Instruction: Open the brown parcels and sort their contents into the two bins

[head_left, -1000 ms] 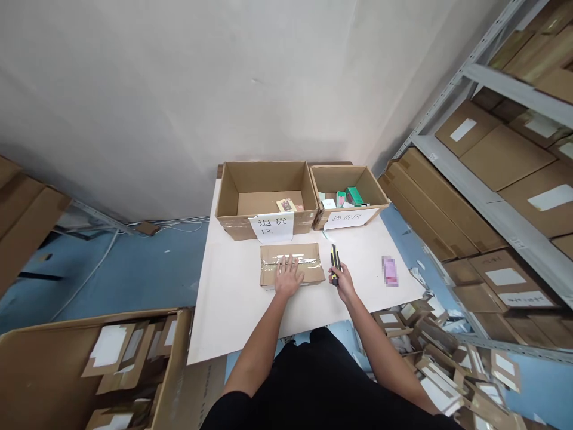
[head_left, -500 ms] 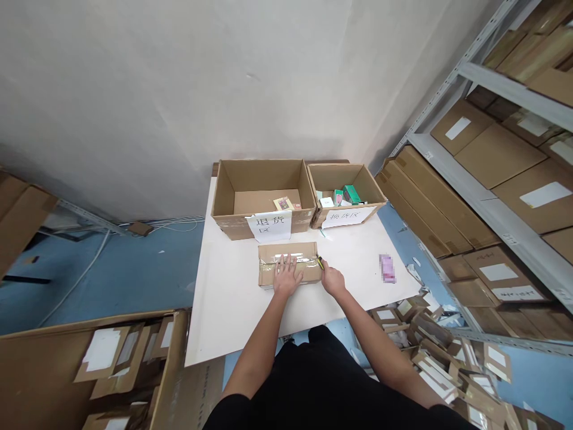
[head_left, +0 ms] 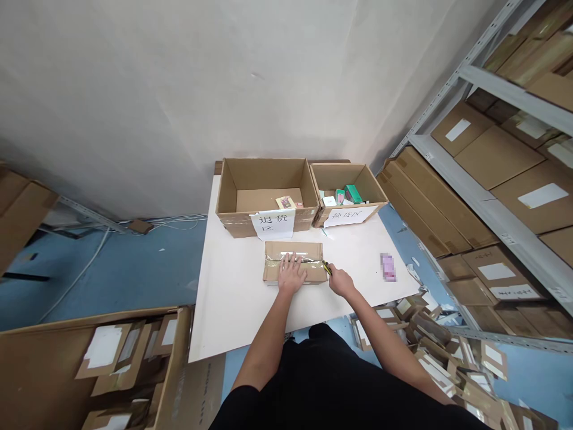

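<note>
Head camera is looking down into a storeroom corner, with steel shelving (head_left: 461,107) loaded with cartons standing off to the right of the hands and a white board table (head_left: 233,310) spreading out beneath them. Ahead of the hands, two open cardboard cartons are sitting side by side at the table's far edge: the larger carton (head_left: 237,179) is holding a small packet or two on its floor, and the smaller carton (head_left: 333,177) is carrying a jumble of little boxes, each carton showing a handwritten paper sign on its front. Between the hands, a taped cardboard parcel (head_left: 277,269) is lying flat on the table, just in front of the larger carton, with clear tape running along its top. The left hand (head_left: 290,275) is pressing down on the parcel, open with its fingers spread, steadying it. The right hand (head_left: 341,282) has moved in from out on the table and is gripping a yellow-and-black utility knife (head_left: 327,269), its tip now meeting the parcel's right end at the tape line instead of being held up away from it. Farther right of that hand, a blurred pink object (head_left: 388,267) is lying on the table, untouched.
</note>
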The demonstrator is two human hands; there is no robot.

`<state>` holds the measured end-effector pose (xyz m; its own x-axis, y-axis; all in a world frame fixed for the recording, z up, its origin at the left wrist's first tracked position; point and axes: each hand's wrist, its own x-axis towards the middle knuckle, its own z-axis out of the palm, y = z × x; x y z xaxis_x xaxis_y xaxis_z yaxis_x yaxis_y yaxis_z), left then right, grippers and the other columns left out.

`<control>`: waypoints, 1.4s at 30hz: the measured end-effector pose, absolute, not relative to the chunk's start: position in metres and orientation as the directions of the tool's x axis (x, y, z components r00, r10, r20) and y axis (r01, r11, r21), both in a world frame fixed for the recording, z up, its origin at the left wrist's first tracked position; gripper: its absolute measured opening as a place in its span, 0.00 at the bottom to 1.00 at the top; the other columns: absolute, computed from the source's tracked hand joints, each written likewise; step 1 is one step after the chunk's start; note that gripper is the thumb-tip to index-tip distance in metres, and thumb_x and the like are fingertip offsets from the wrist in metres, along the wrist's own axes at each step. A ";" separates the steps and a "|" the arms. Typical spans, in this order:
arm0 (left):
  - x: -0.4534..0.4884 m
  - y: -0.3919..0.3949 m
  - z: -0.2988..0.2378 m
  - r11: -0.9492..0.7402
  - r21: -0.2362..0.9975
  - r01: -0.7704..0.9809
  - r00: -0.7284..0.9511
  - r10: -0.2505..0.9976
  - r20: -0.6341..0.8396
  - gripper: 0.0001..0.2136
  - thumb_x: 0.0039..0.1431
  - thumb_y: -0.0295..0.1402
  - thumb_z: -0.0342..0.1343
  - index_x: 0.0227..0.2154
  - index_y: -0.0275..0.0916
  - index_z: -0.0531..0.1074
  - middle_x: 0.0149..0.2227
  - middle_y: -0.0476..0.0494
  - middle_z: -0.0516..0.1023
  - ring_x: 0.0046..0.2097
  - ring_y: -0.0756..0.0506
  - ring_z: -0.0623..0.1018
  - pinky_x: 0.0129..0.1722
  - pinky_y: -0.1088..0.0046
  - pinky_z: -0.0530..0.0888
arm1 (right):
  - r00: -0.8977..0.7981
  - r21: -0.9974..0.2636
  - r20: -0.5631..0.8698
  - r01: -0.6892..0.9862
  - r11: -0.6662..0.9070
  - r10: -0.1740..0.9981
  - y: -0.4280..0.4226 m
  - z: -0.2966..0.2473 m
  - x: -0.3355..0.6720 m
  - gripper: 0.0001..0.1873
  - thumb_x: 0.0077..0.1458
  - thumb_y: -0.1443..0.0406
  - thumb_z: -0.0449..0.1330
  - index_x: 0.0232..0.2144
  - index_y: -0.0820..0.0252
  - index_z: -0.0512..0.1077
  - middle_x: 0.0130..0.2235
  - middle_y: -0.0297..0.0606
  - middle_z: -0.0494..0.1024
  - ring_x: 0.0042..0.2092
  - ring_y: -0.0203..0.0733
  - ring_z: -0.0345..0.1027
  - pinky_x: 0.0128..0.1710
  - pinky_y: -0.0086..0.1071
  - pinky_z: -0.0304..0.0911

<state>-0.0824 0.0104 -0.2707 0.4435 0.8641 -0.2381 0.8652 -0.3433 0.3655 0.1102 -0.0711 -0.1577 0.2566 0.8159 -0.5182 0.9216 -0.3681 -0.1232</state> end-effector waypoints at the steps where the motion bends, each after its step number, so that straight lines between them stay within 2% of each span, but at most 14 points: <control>1: -0.082 0.010 -0.271 -0.345 0.365 0.864 0.444 0.865 -0.233 0.35 0.70 0.54 0.40 0.77 0.54 0.43 0.78 0.59 0.49 0.79 0.39 0.35 0.76 0.52 0.35 | 0.259 -0.129 -0.519 0.918 -0.374 0.815 -0.073 -0.156 0.112 0.24 0.67 0.68 0.51 0.64 0.55 0.63 0.48 0.50 0.82 0.48 0.52 0.78 0.41 0.35 0.61; 6: -0.082 0.011 -0.276 -0.349 0.376 0.859 0.447 0.868 -0.216 0.35 0.71 0.54 0.39 0.76 0.55 0.42 0.78 0.59 0.47 0.78 0.40 0.34 0.76 0.52 0.36 | 0.244 -0.158 -0.523 0.914 -0.374 0.816 -0.078 -0.146 0.123 0.23 0.67 0.67 0.52 0.63 0.54 0.64 0.50 0.48 0.82 0.49 0.52 0.77 0.41 0.34 0.60; 10: -0.081 0.011 -0.278 -0.354 0.382 0.854 0.452 0.868 -0.205 0.34 0.70 0.53 0.40 0.76 0.56 0.42 0.78 0.60 0.46 0.78 0.40 0.33 0.76 0.52 0.36 | 0.284 -0.170 -0.459 0.902 -0.397 0.842 -0.072 -0.143 0.127 0.24 0.69 0.65 0.50 0.65 0.53 0.62 0.49 0.46 0.82 0.48 0.51 0.77 0.39 0.34 0.59; 15: -0.082 0.011 -0.277 -0.360 0.370 0.856 0.448 0.875 -0.186 0.34 0.70 0.53 0.40 0.76 0.54 0.47 0.78 0.59 0.48 0.78 0.40 0.34 0.76 0.53 0.36 | 0.294 -0.130 -0.490 0.906 -0.403 0.820 -0.056 -0.157 0.112 0.24 0.69 0.67 0.50 0.66 0.53 0.61 0.50 0.47 0.82 0.49 0.51 0.77 0.41 0.35 0.61; 18: -0.083 0.009 -0.275 -0.353 0.368 0.860 0.442 0.876 -0.192 0.34 0.70 0.53 0.40 0.76 0.52 0.48 0.77 0.58 0.49 0.79 0.39 0.36 0.76 0.54 0.36 | 0.312 -0.076 -0.508 0.912 -0.403 0.803 -0.055 -0.162 0.101 0.28 0.68 0.68 0.52 0.68 0.54 0.59 0.48 0.49 0.82 0.49 0.52 0.78 0.43 0.36 0.63; 25: -0.085 0.008 -0.273 -0.332 0.376 0.865 0.430 0.877 -0.214 0.34 0.70 0.54 0.41 0.76 0.55 0.47 0.78 0.61 0.48 0.78 0.39 0.34 0.77 0.54 0.37 | 0.253 -0.037 -0.556 0.944 -0.327 0.792 -0.072 -0.152 0.097 0.34 0.62 0.72 0.53 0.69 0.57 0.59 0.49 0.52 0.82 0.51 0.54 0.78 0.43 0.37 0.64; 29: -0.083 0.011 -0.274 -0.331 0.377 0.865 0.427 0.880 -0.207 0.34 0.70 0.53 0.41 0.76 0.52 0.51 0.78 0.58 0.49 0.79 0.38 0.36 0.77 0.53 0.38 | 0.243 -0.039 -0.560 0.947 -0.318 0.792 -0.084 -0.152 0.101 0.33 0.63 0.73 0.52 0.69 0.56 0.58 0.48 0.52 0.82 0.50 0.53 0.78 0.42 0.36 0.62; 35: -0.084 0.008 -0.280 -0.373 0.374 0.849 0.433 0.897 -0.090 0.32 0.71 0.51 0.40 0.74 0.48 0.57 0.77 0.51 0.53 0.78 0.37 0.43 0.76 0.50 0.44 | 0.285 -0.088 -0.510 0.921 -0.379 0.811 -0.090 -0.141 0.116 0.24 0.69 0.68 0.50 0.65 0.54 0.61 0.48 0.48 0.82 0.47 0.51 0.78 0.40 0.34 0.60; 39: -0.084 0.006 -0.283 -0.382 0.373 0.846 0.429 0.902 -0.048 0.32 0.71 0.50 0.42 0.74 0.47 0.58 0.76 0.49 0.54 0.78 0.36 0.45 0.76 0.50 0.45 | 0.251 -0.116 -0.473 0.933 -0.342 0.845 -0.078 -0.143 0.114 0.25 0.71 0.67 0.47 0.67 0.51 0.60 0.50 0.45 0.82 0.48 0.50 0.77 0.41 0.35 0.60; 42: -0.084 0.006 -0.282 -0.383 0.374 0.845 0.429 0.902 -0.047 0.31 0.71 0.50 0.43 0.73 0.46 0.60 0.77 0.49 0.53 0.78 0.36 0.45 0.76 0.50 0.45 | 0.188 -0.088 -0.494 0.961 -0.264 0.849 -0.063 -0.152 0.110 0.27 0.70 0.69 0.49 0.68 0.46 0.60 0.51 0.45 0.80 0.49 0.50 0.77 0.42 0.34 0.61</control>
